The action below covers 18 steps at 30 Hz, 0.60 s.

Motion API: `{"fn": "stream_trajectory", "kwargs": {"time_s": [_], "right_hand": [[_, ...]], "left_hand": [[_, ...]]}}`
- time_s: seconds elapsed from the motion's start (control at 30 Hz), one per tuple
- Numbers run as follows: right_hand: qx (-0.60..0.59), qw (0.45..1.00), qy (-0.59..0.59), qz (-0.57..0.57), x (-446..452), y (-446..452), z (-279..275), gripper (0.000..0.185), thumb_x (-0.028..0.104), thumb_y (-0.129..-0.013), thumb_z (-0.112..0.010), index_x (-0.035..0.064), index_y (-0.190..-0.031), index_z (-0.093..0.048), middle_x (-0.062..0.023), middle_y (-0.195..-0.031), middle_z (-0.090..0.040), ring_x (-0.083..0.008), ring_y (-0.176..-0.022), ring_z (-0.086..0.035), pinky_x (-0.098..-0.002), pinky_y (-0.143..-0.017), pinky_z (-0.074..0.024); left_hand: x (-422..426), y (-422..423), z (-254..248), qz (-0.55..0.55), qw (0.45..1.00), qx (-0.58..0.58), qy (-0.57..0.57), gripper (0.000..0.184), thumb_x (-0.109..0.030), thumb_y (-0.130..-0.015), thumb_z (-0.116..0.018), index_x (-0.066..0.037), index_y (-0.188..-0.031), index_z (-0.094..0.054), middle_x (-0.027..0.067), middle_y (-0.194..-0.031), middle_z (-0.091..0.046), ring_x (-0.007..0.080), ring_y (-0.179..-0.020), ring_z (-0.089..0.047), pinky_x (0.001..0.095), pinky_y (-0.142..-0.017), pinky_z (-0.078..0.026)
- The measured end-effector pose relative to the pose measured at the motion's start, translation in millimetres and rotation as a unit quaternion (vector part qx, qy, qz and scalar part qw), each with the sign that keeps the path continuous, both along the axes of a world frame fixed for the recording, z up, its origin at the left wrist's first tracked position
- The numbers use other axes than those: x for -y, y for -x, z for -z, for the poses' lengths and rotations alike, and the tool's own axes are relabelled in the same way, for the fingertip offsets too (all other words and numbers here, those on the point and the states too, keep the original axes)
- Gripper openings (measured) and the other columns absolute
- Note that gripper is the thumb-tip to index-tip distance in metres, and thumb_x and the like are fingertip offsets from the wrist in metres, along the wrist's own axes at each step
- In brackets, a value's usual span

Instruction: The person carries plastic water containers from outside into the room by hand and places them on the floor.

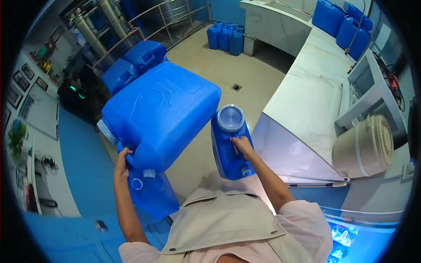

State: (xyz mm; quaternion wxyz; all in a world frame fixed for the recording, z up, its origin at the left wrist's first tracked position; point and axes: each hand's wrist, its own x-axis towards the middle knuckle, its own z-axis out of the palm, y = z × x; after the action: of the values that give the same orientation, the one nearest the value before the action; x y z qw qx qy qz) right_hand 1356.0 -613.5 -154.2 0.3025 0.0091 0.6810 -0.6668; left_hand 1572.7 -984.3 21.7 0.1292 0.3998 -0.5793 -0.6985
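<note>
My left hand (124,161) is wrapped round the handle of a large blue water jug (171,103), which is tipped on its side with its capped neck pointing left. Under that hand, close to my body, is another blue container (153,193) with a pale cap and a round ring on top. On my right, my right hand (241,147) grips the handle of a second blue water jug (223,149), held upright with its wide, clear-looking lid on top. A small spout cap shows at that jug's near end.
More blue jugs (131,65) stand behind the left one, near a metal railing (166,24). Several blue jugs (226,38) are on the tiled floor at the back. A marble counter (298,92) runs along the right, bearing a beige drum (359,147) and more jugs (346,26).
</note>
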Motion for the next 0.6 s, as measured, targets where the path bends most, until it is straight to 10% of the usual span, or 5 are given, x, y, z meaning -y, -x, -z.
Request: {"fn": "stream_trajectory", "kwargs": {"time_s": [0.13,0.33,0.6], "right_hand": [[0.003,0.996,0.003,0.094,55,105,-26,0.022,0.022,-0.077,-0.054,0.002,-0.07,-0.048,-0.0048,-0.052,-0.046,-0.0151,-0.039,-0.046,-0.028,-0.035,-0.0375],[0.149,0.931,0.312,0.113,102,294,-37,0.016,0.017,-0.073,-0.047,0.0034,-0.081,-0.046,-0.0078,-0.068,-0.051,-0.0183,-0.061,-0.053,-0.0298,-0.056,-0.0463],[0.139,0.953,0.254,0.087,130,524,-72,0.029,0.004,-0.067,-0.047,-0.0039,-0.094,-0.038,-0.0144,-0.083,-0.05,-0.0285,-0.072,-0.055,-0.0409,-0.069,-0.0492]], "left_hand": [[70,129,22,0.023,0.996,-0.019,-0.081,0.019,-0.025,-0.063,-0.061,-0.013,-0.076,-0.055,0.0042,-0.081,-0.053,0.0188,-0.078,-0.051,0.034,-0.068,-0.044],[110,359,28,0.059,0.993,-0.012,-0.1,0.017,-0.021,-0.061,-0.061,-0.013,-0.075,-0.054,0.0032,-0.077,-0.053,0.0187,-0.076,-0.051,0.033,-0.07,-0.043],[162,648,5,0.111,0.987,-0.057,-0.098,0.02,-0.021,-0.06,-0.061,-0.014,-0.077,-0.054,0.0013,-0.084,-0.052,0.0168,-0.082,-0.049,0.0302,-0.073,-0.041]]}}
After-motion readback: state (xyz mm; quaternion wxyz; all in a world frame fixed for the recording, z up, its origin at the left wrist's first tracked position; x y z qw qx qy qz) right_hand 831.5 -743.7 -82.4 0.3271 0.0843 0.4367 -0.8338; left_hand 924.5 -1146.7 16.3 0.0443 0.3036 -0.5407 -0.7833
